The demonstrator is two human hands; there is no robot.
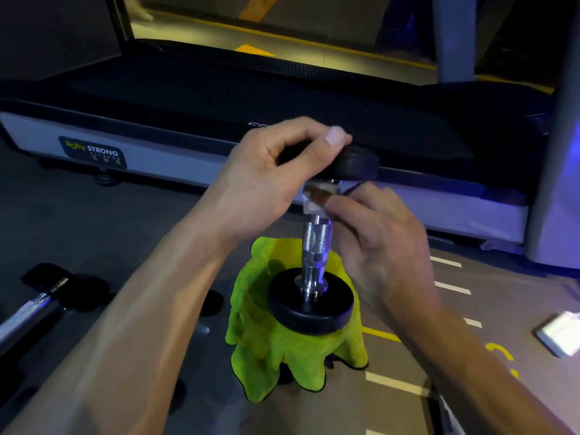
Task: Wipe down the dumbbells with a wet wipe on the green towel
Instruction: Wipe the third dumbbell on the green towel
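Observation:
A dumbbell [315,246] with black round ends and a knurled chrome handle stands upright on a crumpled green towel [266,346] on the floor. My left hand [270,174] grips its upper black end from above, thumb over the rim. My right hand [379,243] pinches a white wet wipe [314,204] against the top of the chrome handle, just under the upper end. The lower black end [310,312] rests on the towel.
A second dumbbell [34,306] lies on the floor at the left. A treadmill [194,127] runs across behind the towel. A white wipe packet [560,332] lies on the floor at the right. Painted yellow and white lines mark the floor.

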